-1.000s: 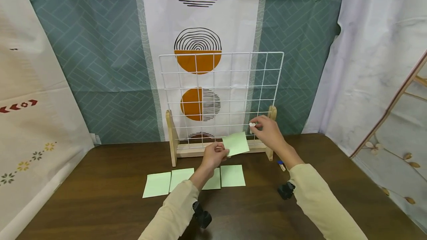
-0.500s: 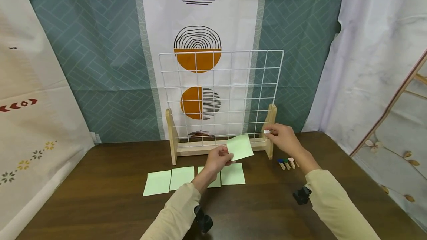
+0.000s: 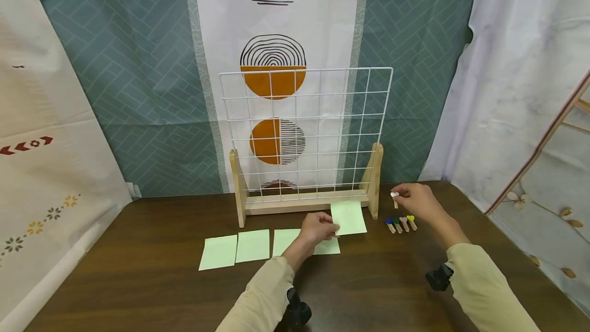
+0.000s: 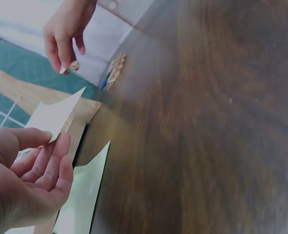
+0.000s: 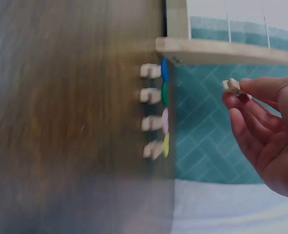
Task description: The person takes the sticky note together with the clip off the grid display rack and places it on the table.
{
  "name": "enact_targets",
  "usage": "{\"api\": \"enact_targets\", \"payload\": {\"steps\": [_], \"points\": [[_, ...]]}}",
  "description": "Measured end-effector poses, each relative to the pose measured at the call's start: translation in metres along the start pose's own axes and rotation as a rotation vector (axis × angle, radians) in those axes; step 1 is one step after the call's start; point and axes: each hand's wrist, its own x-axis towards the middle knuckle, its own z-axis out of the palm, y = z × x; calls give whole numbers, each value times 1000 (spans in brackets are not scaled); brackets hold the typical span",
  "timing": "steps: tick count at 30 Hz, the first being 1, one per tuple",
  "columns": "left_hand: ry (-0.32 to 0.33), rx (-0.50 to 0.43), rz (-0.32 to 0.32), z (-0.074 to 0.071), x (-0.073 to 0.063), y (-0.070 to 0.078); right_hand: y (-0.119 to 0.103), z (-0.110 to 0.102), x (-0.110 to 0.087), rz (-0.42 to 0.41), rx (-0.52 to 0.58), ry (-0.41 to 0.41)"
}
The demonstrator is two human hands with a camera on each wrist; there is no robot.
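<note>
My left hand (image 3: 318, 228) pinches a pale green paper note (image 3: 349, 218) by its lower left corner, thumb on top. The note is raised above the table, near the foot of a white wire grid (image 3: 318, 127) on a wooden stand. Between thumb and fingertips, my right hand (image 3: 419, 201) holds a small wooden clothespin (image 5: 231, 86) with a white heart on it. That hand hovers to the right of the stand. Just below it several more clothespins (image 3: 397, 225) lie in a row, with blue, green, pink and yellow tops.
Several green notes (image 3: 218, 252) lie side by side on the dark wooden table (image 3: 138, 281), left of centre; my left hand partly covers the right-hand ones. The stand's right wooden foot (image 3: 375, 183) stands between the hands. A patterned cloth (image 3: 152, 65) hangs behind.
Both hands have moved right and a little nearer, the left with the note, the right with the clothespin. The right hand has drawn away from the grid, uncovering the row of clothespins.
</note>
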Motion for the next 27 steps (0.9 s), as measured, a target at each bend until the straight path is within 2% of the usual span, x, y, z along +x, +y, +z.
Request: {"api": "enact_targets", "payload": {"steps": [5, 13, 18, 22, 27], "points": [[-7, -5, -17, 9, 0, -1, 15, -5, -7, 9, -26, -44], [7, 22, -43, 18, -2, 1, 47, -10, -18, 54, 6, -109], [8, 47, -58, 19, -4, -1, 64, -9, -25, 17, -62, -124], [8, 50, -56, 20, -7, -1, 70, -9, -26, 7, -87, -137], [9, 44, -51, 21, -8, -1, 67, -7, -27, 74, -24, -188]]}}
